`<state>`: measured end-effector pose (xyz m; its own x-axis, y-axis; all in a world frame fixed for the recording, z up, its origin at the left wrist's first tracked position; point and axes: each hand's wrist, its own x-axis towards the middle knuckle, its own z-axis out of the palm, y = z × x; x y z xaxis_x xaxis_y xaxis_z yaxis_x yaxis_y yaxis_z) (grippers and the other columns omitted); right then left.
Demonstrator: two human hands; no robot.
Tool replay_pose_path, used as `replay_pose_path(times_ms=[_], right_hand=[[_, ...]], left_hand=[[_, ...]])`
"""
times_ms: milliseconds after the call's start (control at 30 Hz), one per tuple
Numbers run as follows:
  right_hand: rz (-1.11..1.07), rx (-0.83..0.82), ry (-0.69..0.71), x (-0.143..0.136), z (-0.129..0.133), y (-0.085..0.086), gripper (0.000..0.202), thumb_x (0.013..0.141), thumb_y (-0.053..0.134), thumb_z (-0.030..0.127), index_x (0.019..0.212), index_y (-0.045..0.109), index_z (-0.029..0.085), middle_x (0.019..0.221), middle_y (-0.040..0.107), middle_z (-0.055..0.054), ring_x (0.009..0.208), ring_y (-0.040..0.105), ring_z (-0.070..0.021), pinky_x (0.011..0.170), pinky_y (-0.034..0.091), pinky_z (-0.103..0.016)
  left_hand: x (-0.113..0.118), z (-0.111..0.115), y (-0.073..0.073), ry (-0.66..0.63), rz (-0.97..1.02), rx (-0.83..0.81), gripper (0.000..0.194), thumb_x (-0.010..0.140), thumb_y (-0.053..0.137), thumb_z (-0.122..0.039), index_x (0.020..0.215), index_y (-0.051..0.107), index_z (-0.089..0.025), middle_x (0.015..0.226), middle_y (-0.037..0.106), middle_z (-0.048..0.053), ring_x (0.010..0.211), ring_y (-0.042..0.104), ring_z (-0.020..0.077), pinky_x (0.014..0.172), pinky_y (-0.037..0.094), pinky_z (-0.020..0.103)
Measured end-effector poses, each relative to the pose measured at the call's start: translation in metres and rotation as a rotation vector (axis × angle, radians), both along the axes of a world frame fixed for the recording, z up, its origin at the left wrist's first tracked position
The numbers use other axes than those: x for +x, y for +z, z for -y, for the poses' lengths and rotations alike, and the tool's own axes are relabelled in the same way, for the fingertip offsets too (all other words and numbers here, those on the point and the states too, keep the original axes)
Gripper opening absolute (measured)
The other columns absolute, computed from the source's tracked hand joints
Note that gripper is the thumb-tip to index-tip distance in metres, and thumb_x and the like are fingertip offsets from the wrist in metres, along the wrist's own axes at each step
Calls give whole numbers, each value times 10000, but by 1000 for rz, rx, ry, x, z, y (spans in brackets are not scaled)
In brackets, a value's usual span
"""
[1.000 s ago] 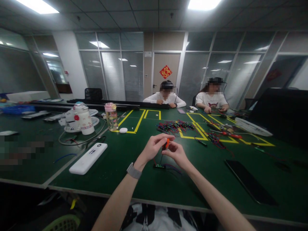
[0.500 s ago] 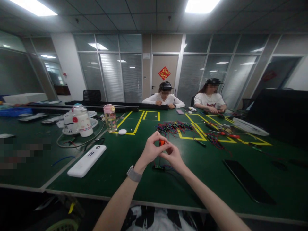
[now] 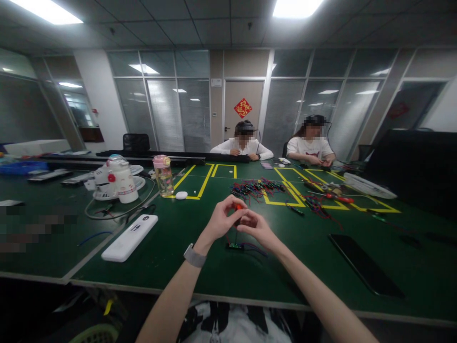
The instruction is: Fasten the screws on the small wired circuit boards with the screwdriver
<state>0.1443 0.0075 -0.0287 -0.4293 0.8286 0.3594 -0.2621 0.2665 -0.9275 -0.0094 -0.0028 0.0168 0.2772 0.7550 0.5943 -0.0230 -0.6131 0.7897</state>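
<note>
A screwdriver (image 3: 239,207) with an orange-red handle stands nearly upright between my hands, its thin shaft pointing down. My left hand (image 3: 225,218), with a watch on the wrist, pinches the handle from the left. From the right, my right hand (image 3: 260,229) closes its thumb and fingers on the same tool, mostly hidden behind the fingers. Right below lies a small green circuit board (image 3: 234,246) with red and blue wires, flat on the table. The shaft reaches down to the board; where exactly its tip sits is too small to tell.
Beyond my hands lies a pile of wired boards (image 3: 259,189) on the green table (image 3: 160,274). A white power bank (image 3: 130,238) is at left, a black phone (image 3: 366,264) at right. Bottles (image 3: 164,176) stand back left. Two people sit across, near red-handled tools (image 3: 339,197).
My hands have shifted slightly, and the fingers have turned around the screwdriver handle, so less of it shows. The board stays beneath the shaft. The view has moved a little.
</note>
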Motion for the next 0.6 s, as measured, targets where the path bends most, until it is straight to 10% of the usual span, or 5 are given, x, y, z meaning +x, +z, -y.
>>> replay_pose_path(times_ms=[267, 600], right_hand=[[33, -9, -126, -10, -4, -7, 273, 602, 837, 256, 807, 686, 157, 765, 666, 3, 752, 603, -165, 783, 470, -315], [76, 29, -48, 4, -5, -14, 334, 744, 743, 384, 993, 664, 175, 961, 681, -53, 908, 627, -200, 897, 460, -363]], left_hand=[[2, 2, -5, 154, -30, 138, 117, 811, 680, -279, 827, 662, -165, 825, 544, 14, 800, 535, 142, 751, 434, 245], [3, 5, -2, -97, 113, -101, 257, 878, 590, -360, 999, 643, -139, 951, 686, 89, 882, 652, 196, 815, 513, 307]])
